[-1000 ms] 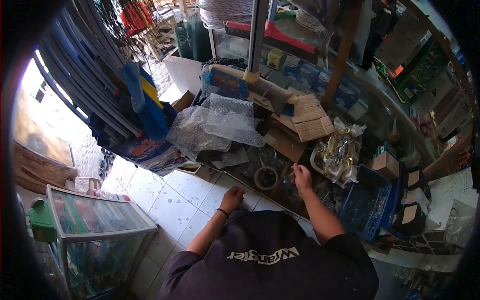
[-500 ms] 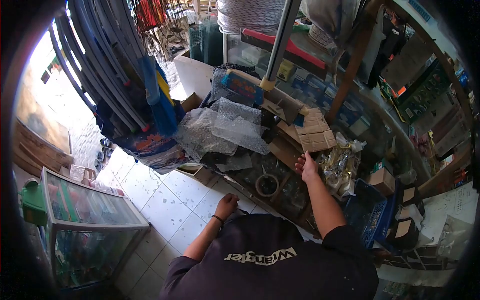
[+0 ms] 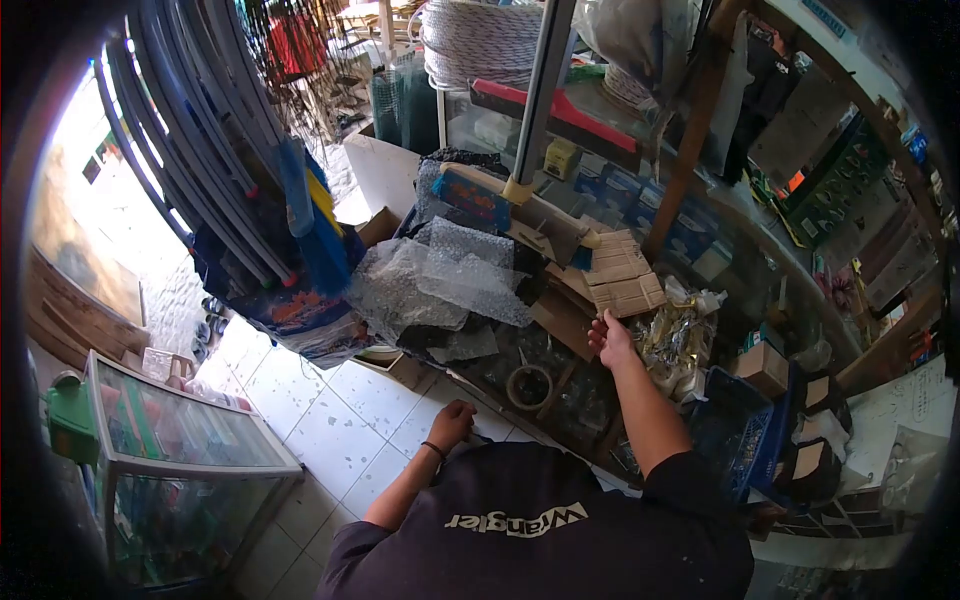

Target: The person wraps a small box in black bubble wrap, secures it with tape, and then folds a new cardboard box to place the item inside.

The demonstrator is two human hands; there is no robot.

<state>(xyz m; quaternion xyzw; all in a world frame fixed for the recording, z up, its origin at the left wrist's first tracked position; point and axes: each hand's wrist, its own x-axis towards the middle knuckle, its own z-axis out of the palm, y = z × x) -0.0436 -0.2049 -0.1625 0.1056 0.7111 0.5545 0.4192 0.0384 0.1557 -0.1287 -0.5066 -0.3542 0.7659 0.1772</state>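
Observation:
My right hand [image 3: 613, 343] reaches over the cluttered counter, its fingers slightly bent and apart. Its fingertips are right at the lower edge of a ribbed piece of brown cardboard [image 3: 624, 272]. Just right of that hand lie clear plastic packets [image 3: 677, 335] with gold-coloured contents. A roll of tape [image 3: 529, 387] lies to its left on the counter. My left hand [image 3: 451, 425] hangs low over the tiled floor beside the counter, with its fingers curled in and nothing visible in them.
Bubble wrap [image 3: 470, 270] is heaped on the counter's left part. A blue plastic basket [image 3: 735, 425] stands at the right, near a small cardboard box [image 3: 763, 368]. A metal post [image 3: 538, 100] rises behind the counter. A glass cabinet [image 3: 195, 470] stands at the lower left.
The view has shifted slightly. My right fingertips have come up to the cardboard's lower edge from just below it. My left hand stays low at my side, with its fingers curled.

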